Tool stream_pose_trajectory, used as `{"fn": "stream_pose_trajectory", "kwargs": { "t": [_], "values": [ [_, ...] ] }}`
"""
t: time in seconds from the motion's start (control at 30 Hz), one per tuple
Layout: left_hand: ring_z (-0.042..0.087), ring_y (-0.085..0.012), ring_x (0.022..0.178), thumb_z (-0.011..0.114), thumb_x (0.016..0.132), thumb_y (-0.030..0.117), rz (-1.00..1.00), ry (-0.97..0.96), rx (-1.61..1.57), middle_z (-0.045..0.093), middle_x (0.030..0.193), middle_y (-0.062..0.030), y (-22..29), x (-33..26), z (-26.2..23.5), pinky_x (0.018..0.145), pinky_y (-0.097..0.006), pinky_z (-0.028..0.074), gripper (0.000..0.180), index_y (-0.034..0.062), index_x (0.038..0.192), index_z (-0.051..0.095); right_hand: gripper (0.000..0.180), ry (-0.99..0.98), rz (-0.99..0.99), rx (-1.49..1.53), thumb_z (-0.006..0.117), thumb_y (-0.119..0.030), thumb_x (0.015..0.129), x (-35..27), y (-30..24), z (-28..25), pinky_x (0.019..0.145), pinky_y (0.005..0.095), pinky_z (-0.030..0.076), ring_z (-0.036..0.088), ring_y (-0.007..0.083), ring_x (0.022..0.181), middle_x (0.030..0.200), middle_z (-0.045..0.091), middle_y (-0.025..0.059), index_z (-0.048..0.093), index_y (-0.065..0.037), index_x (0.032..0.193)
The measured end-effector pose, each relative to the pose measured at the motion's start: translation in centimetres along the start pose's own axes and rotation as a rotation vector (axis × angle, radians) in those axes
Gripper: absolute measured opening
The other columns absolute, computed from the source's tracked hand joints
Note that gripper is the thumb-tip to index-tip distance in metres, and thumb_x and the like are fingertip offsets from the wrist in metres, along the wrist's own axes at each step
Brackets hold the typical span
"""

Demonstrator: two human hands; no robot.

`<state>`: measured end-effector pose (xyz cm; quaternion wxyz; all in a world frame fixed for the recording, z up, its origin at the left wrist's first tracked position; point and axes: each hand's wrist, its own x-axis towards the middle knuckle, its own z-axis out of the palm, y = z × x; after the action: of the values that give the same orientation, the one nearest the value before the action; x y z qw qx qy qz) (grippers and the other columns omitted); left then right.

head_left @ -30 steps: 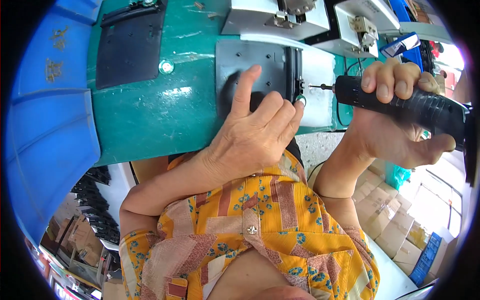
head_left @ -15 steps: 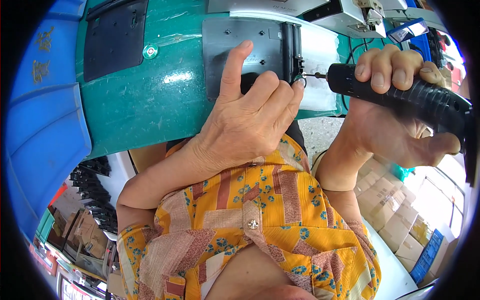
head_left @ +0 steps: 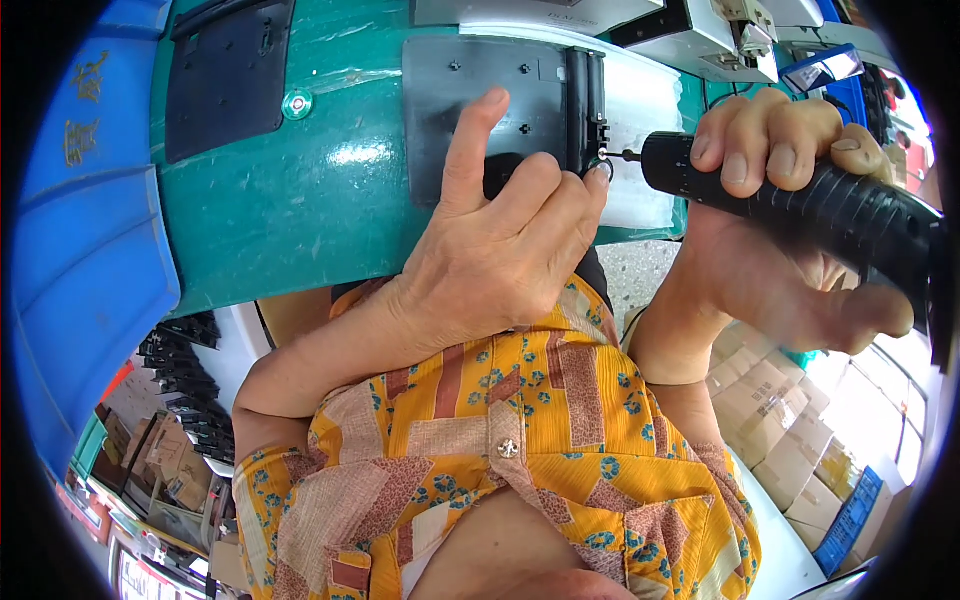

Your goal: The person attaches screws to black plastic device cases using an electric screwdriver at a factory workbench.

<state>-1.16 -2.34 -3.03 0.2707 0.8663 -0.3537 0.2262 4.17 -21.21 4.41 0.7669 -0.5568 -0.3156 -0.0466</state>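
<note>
A flat black plastic panel with a thick rod-like edge lies on the green tabletop. My left hand is bent over its near right corner, index finger raised and the other fingers curled in. At the corner, those fingertips press beside a small dark round part; the thumb is hidden. My right hand is wrapped round a black electric screwdriver, held almost level. Its thin bit reaches left and meets the end of the panel's thick edge, close to my left fingertips.
Another black panel lies at the far left, beside a small green-and-silver disc. A blue bin stands along the left. White sheeting lies under the panel's right side. Grey metal equipment is at the back; cardboard boxes are lower right.
The screwdriver has shifted slightly left, and its bit now meets the panel's thick edge. My left hand and the panel have hardly moved.
</note>
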Motion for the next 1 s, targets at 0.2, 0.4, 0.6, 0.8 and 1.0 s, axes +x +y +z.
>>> {"fn": "stream_pose_trajectory", "kwargs": {
  "t": [0.2,0.4,0.6,0.8,1.0],
  "values": [
    [0.058,-0.0204,0.082,0.066,0.068,0.012,0.024,0.042,0.017,0.057,0.082,-0.0048,-0.1,0.0,0.7,0.106,-0.069,0.035,0.040,-0.0012,0.105,0.073,0.085,-0.014,0.008,-0.174,0.059,-0.083,0.078,0.0,-0.6,2.2,0.067,0.0368,0.045,0.054,0.0186,0.074,0.093,0.054,0.0045,0.058,-0.011,0.123],
    [0.058,-0.0201,0.084,0.067,0.069,0.013,0.015,0.004,0.021,0.058,0.082,-0.0046,-0.6,-0.4,0.6,0.105,-0.070,0.037,0.038,-0.0009,0.103,0.073,0.087,0.055,-0.032,-0.190,0.060,-0.085,0.075,0.0,1.3,2.4,0.062,0.0345,0.045,0.052,0.0168,0.069,0.090,0.052,0.0030,0.057,-0.011,0.121],
    [0.058,-0.0209,0.088,0.066,0.072,0.013,-0.031,0.050,0.021,0.060,0.088,-0.0058,-0.2,-0.2,0.3,0.104,-0.070,0.037,0.034,-0.0001,0.102,0.073,0.084,0.003,-0.069,-0.123,0.064,-0.082,0.075,0.7,1.4,2.4,0.058,0.0344,0.047,0.051,0.0173,0.064,0.085,0.051,0.0039,0.055,-0.009,0.117],
    [0.060,-0.0238,0.100,0.063,0.078,0.014,-0.004,0.058,-0.014,0.062,0.104,-0.0095,0.1,-0.1,-0.1,0.106,-0.068,0.035,0.032,-0.0008,0.105,0.070,0.079,0.134,-0.176,-0.199,0.066,-0.078,0.078,-0.6,1.4,4.0,0.059,0.0356,0.048,0.053,0.0188,0.065,0.082,0.051,0.0065,0.050,-0.007,0.111],
    [0.060,-0.0237,0.109,0.062,0.080,0.014,0.030,0.017,0.027,0.063,0.112,-0.0097,0.1,-0.1,-0.2,0.107,-0.068,0.034,0.027,0.0000,0.102,0.068,0.077,0.051,-0.183,-0.023,0.060,-0.073,0.085,1.9,-0.2,2.6,0.072,0.0404,0.046,0.053,0.0219,0.078,0.092,0.054,0.0085,0.056,-0.005,0.121]
  ]
}}
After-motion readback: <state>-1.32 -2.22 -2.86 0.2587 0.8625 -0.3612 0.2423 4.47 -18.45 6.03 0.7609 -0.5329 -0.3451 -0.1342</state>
